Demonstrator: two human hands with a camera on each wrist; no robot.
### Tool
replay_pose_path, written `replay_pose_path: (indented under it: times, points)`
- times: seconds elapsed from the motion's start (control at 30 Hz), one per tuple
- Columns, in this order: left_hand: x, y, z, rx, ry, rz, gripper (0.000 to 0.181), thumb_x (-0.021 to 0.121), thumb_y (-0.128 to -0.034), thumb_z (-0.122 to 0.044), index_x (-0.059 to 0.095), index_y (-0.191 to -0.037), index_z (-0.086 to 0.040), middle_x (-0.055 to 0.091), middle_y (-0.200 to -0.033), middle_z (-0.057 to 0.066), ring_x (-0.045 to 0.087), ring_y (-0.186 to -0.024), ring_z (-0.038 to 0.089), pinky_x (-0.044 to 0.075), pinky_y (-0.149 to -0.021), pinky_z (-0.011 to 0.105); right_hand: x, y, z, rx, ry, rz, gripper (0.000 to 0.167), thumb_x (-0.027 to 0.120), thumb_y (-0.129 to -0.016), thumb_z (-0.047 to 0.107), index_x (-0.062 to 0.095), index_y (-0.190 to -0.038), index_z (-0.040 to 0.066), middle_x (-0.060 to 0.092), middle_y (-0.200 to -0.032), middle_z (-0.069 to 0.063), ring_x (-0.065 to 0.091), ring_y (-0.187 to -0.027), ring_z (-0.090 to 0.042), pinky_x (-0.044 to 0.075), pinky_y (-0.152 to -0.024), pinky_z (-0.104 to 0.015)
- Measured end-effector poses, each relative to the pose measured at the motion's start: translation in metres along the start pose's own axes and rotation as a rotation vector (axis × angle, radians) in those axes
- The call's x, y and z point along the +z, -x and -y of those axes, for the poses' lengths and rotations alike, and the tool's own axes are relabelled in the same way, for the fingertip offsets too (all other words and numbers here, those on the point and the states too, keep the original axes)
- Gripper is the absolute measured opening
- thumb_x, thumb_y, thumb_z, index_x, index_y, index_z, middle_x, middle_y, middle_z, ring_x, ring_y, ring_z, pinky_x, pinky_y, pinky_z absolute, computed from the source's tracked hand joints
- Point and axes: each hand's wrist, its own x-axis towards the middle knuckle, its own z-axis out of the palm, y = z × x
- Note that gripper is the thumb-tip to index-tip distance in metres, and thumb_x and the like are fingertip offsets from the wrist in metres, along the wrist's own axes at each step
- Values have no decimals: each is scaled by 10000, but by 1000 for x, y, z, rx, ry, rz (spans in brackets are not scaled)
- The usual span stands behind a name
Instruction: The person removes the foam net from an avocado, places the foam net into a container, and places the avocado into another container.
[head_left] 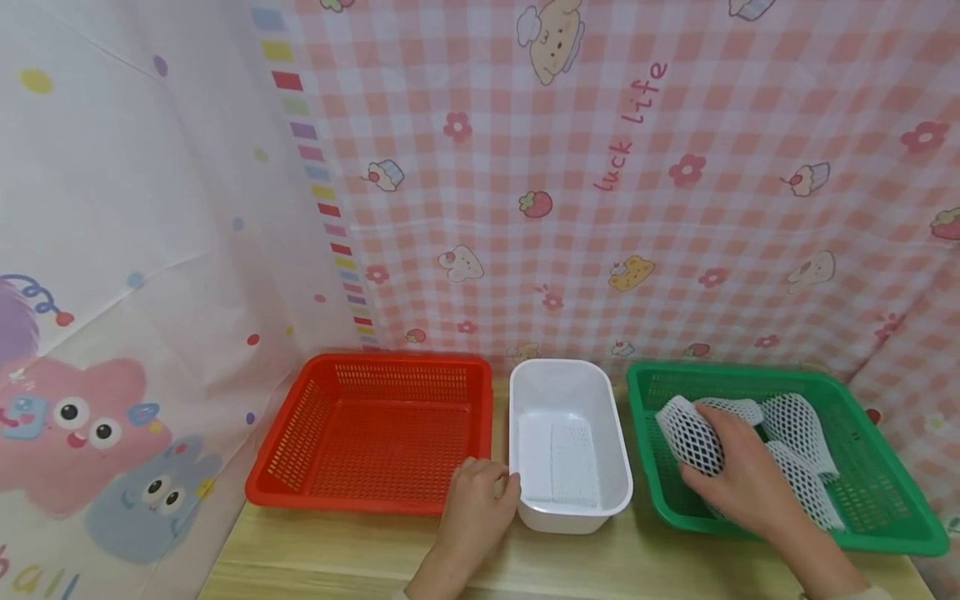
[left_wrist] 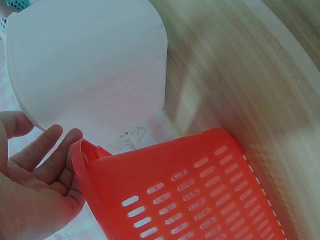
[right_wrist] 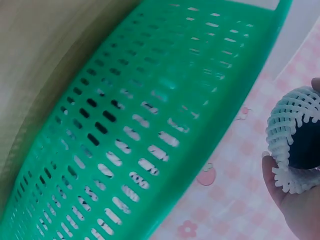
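Note:
My right hand [head_left: 742, 467] grips an object in a white foam net sleeve [head_left: 692, 435] above the left part of the green basket [head_left: 892, 542]. In the right wrist view, a dark round end shows through the sleeve's [right_wrist: 280, 127] opening. Several more white foam-netted things [head_left: 801, 429] lie in the green basket, partly hidden by that hand. Between the red basket [head_left: 360, 502] and the white tub [head_left: 558, 522] is my left hand [head_left: 480, 504], fingers loosely bent. Its fingertips are at the tub's rim and the red basket's corner in the left wrist view.
All three containers stand in a row on a light wooden table [head_left: 322, 558]. A pink checked cloth [head_left: 487, 250] hangs close behind them, and a white patterned cloth [head_left: 187, 292] hangs at the left. Slotted walls surround the red and green baskets.

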Motion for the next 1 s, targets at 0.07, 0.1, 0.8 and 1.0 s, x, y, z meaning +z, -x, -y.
replay_pose_path:
  times: [0.07, 0.1, 0.8, 1.0]
  points:
    - [0, 0, 0, -1, -2, 4, 126, 750, -930, -142, 798, -923, -25, 746, -863, 51, 573, -787, 144, 506, -765, 348, -1, 3, 4, -21, 0, -28, 857, 898, -739, 144, 481, -1457, -67, 563, -1353, -301, 528, -1202, -481, 432, -907, -647]
    - [0, 0, 1, -2, -3, 5, 129, 750, -933, -144, 798, -927, -25, 747, -864, 51, 572, -788, 145, 508, -768, 350, -1, 4, 6, -27, -2, -37, 855, 902, -731, 145, 490, -1450, -64, 570, -1344, -292, 535, -1187, -469, 433, -898, -634]
    - [-4, -1, 4, 25, 30, 37, 137, 739, -948, -155, 798, -938, -31, 748, -851, 33, 564, -779, 113, 508, -741, 307, 12, 36, 38, -139, -75, -143, 881, 943, -618, 82, 551, -1403, 7, 612, -1305, -159, 537, -1140, -282, 248, -986, -63]
    - [-7, 3, 7, 127, 22, -37, 74, 763, -913, -96, 798, -906, -30, 752, -822, 41, 584, -749, 121, 524, -750, 334, 21, 48, 46, -203, -88, -139, 914, 954, -576, 61, 558, -1397, 0, 624, -1291, -163, 520, -1146, -191, 223, -1028, -46]
